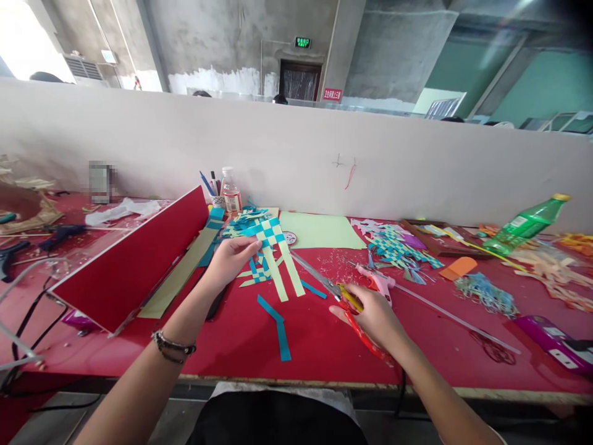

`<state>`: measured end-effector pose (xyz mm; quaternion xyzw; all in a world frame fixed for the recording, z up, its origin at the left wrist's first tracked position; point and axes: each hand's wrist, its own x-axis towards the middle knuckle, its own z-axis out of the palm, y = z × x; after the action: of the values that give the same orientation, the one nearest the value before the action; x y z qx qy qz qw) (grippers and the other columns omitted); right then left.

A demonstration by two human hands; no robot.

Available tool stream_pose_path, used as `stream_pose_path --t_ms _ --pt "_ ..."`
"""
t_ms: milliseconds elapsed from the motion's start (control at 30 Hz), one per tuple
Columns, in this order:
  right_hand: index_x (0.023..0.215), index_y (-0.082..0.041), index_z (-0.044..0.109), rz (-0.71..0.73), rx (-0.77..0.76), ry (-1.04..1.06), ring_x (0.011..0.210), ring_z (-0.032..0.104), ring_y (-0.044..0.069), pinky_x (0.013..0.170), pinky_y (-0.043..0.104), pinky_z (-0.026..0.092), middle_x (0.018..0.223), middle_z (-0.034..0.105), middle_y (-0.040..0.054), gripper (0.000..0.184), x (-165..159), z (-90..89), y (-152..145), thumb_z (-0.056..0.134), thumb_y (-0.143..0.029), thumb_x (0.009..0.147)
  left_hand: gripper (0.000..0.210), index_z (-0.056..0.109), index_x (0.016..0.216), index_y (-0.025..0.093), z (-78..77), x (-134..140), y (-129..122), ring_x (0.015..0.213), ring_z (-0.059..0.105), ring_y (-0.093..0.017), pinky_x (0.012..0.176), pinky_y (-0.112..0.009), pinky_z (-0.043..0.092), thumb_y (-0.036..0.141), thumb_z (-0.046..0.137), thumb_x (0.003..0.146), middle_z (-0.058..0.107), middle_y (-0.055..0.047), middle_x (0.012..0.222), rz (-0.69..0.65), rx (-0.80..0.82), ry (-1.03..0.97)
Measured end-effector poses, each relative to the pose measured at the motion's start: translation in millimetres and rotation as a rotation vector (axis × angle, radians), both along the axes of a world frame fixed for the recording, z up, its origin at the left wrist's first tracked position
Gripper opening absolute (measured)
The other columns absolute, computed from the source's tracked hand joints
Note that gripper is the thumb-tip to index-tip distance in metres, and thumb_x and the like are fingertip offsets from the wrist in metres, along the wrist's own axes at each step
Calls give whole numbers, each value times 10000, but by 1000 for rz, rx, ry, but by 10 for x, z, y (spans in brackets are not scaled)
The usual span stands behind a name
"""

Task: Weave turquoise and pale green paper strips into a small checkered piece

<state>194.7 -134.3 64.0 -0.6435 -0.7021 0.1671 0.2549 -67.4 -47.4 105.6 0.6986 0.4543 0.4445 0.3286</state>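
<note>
Between the thumb and fingers of my left hand (235, 256) is a woven paper piece (270, 233), a blue and pale-yellow checker with two long yellow strips hanging down. My right hand (373, 315) grips scissors (345, 300) with red and yellow handles. Their blades point up and left toward the hanging strips; whether they are parted I cannot tell. Below the woven piece, a cut blue paper strip (283, 340) lies bent on the red table. Behind it rests another woven checker piece (260, 272), partly covered. A pink glue gun (380, 283) lies just beyond my right hand.
A red upright board (139, 266) stands at left. Behind are a clear bottle (231, 194), a pale-green sheet (319, 230) and woven pieces (393, 246). A green bottle (528, 225) leans at right, near a purple power strip (556, 346). A white partition (287, 142) closes the back.
</note>
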Motion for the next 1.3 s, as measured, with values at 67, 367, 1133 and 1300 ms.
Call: stream_pose_path --t_ms 67,367,1133,1300 --pt "795 -193 545 27 -2 2 640 534 186 560 268 365 703 595 46 258 5 4 -3 541 -414 662 298 542 565 142 -4 2 -3 555 430 -83 554 -173 344 384 501 734 510 28 562 -14 11 22" --pt "632 -192 467 58 -33 -40 486 385 109 463 226 266 532 470 -20 219 10 16 9 527 -400 666 310 531 567 148 -60 10 20 550 430 -84 527 -166 345 400 489 742 502 33 559 -45 7 25" --pt "822 -194 482 145 -112 31 621 510 150 543 251 357 712 556 18 249 62 29 8 542 -392 683 314 540 555 147 -32 3 -17 551 469 -96 532 -176 368 400 497 736 546 22 554 -43 -23 -13" --pt "742 -200 470 130 -117 4 591 496 141 523 237 337 669 548 6 228 13 73 -3 487 -426 725 303 531 567 150 -57 8 -9 553 459 -91 530 -169 361 390 490 746 526 32 554 -63 -24 -13"
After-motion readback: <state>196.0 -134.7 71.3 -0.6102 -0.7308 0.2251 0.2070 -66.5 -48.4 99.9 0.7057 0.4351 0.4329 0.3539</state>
